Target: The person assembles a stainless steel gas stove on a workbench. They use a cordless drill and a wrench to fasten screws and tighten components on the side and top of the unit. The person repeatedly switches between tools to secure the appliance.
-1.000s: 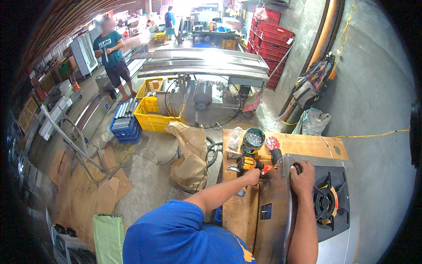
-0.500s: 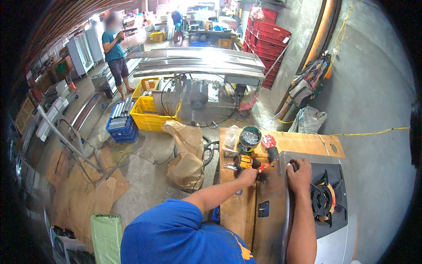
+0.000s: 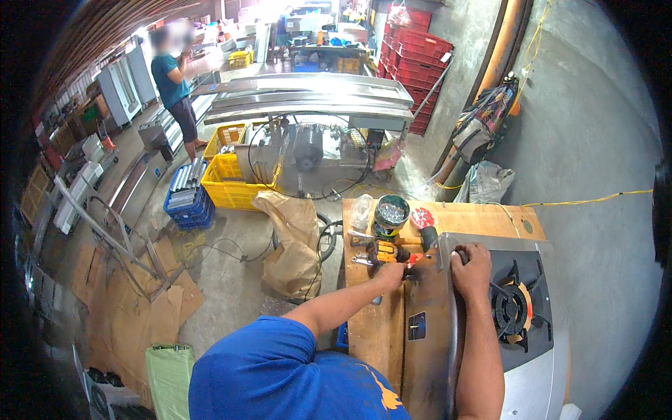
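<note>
A gas stove [image 3: 516,381] with a steel body and a black round burner [image 3: 512,308] stands at the right of a wooden workbench. My left hand [image 3: 393,276] is at the far end of the stove's front panel [image 3: 434,350], fingers closed; what they grip is hidden. Just beyond it is a red-tipped piece [image 3: 416,258]. A yellow and black power drill [image 3: 387,251] lies next to that hand. My right hand [image 3: 472,269] rests on the stove's top edge, fingers curled around a small dark thing [image 3: 462,257] of unclear kind.
The bench [image 3: 476,214] also bears a tub of small metal parts [image 3: 392,210], a red and white dish [image 3: 422,218], a hammer [image 3: 428,238] and a wrench [image 3: 361,260]. Yellow crates [image 3: 238,190] and a fan [image 3: 308,150] stand beyond. A person [image 3: 173,87] stands far left.
The view has shifted slightly, so the surroundings sit a little further left. Both hands stay at about the same places on the stove.
</note>
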Motion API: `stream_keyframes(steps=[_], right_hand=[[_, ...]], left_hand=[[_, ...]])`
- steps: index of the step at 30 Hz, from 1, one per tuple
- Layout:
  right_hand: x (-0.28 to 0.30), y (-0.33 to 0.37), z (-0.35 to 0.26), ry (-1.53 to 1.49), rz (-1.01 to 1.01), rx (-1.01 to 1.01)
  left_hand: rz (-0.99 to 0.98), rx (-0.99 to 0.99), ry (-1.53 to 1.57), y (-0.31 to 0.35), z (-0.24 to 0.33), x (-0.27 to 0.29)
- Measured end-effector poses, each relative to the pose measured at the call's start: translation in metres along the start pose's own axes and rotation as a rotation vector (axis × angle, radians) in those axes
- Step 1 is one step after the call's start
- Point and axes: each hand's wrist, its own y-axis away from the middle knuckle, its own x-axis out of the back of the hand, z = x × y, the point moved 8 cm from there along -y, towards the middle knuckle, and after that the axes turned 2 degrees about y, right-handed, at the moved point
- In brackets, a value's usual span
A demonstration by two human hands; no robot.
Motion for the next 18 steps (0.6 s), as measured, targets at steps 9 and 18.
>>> stream_keyframes(steps=[9,18], right_hand=[[0.0,-0.001,0.002,-0.004,-0.007,-0.003],[-0.001,-0.002,-0.004,0.038,-0.015,-0.047]], left_hand=[[-0.206,-0.007,-0.144,-0.017,-0.006,-0.016],[-0.2,-0.005,-0.196,-0.007,0.001,-0.006]])
